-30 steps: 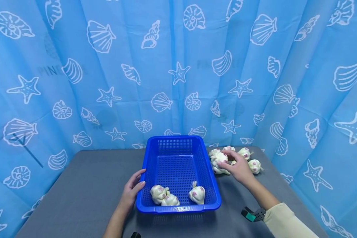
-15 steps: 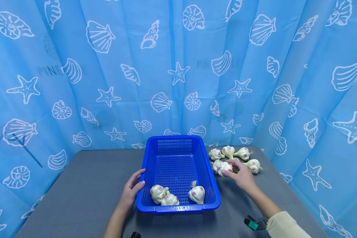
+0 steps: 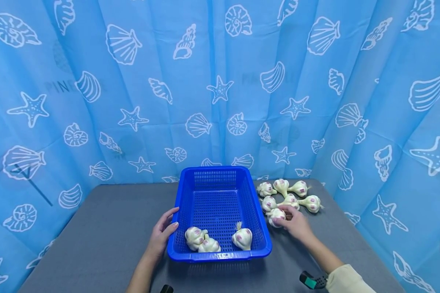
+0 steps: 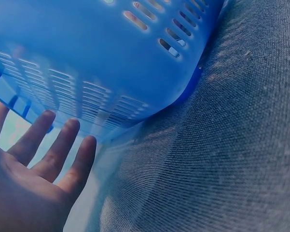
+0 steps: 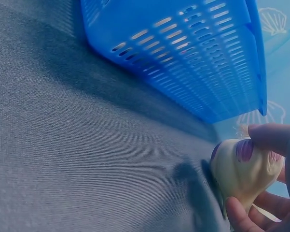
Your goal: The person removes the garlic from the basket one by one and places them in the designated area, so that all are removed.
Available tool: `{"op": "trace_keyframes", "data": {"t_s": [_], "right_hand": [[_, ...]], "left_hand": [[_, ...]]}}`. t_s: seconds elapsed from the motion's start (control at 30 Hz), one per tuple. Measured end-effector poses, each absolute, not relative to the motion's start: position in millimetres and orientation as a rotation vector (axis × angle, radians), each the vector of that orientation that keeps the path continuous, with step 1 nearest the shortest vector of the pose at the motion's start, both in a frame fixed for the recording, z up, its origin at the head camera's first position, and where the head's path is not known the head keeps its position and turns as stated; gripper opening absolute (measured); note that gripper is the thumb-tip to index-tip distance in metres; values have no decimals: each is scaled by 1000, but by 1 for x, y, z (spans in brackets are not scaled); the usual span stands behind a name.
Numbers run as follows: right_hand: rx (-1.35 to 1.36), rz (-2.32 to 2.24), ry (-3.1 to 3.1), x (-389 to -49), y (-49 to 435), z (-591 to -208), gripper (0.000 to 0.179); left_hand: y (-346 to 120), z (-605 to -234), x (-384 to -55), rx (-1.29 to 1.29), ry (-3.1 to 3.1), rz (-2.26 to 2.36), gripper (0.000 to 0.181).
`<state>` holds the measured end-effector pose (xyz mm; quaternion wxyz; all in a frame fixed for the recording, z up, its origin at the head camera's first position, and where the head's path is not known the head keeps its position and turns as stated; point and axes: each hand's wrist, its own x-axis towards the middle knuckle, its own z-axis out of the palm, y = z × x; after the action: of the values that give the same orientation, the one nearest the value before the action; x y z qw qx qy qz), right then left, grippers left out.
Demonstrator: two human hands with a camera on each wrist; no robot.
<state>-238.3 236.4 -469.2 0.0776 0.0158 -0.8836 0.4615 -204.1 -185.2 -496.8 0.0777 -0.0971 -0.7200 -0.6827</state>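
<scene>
My right hand grips a white, purple-marked garlic bulb just right of the basket. In the right wrist view the thumb and fingers lie round this garlic bulb, low over the cloth. My left hand rests at the left side of the blue plastic basket. Its fingers look nearly straight against the slotted wall in the left wrist view. Inside the basket, two garlic bulbs lie at the front left and another garlic bulb at the front right.
Several garlic bulbs lie in a loose group beyond my right hand, beside the basket. A grey cloth covers the table. A blue shell-print curtain hangs behind and at both sides.
My right hand has come toward the front with a garlic bulb, away from the group, uncovering other bulbs there. The left hand and basket have stayed in place.
</scene>
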Motion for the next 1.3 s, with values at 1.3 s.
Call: {"op": "trace_keyframes", "data": {"t_s": [1.3], "right_hand": [[-7,1407,-2677,-235,233,-479,46]], "left_hand": [[-186,-497,-204,-310,-2135,-2074,46]]}}
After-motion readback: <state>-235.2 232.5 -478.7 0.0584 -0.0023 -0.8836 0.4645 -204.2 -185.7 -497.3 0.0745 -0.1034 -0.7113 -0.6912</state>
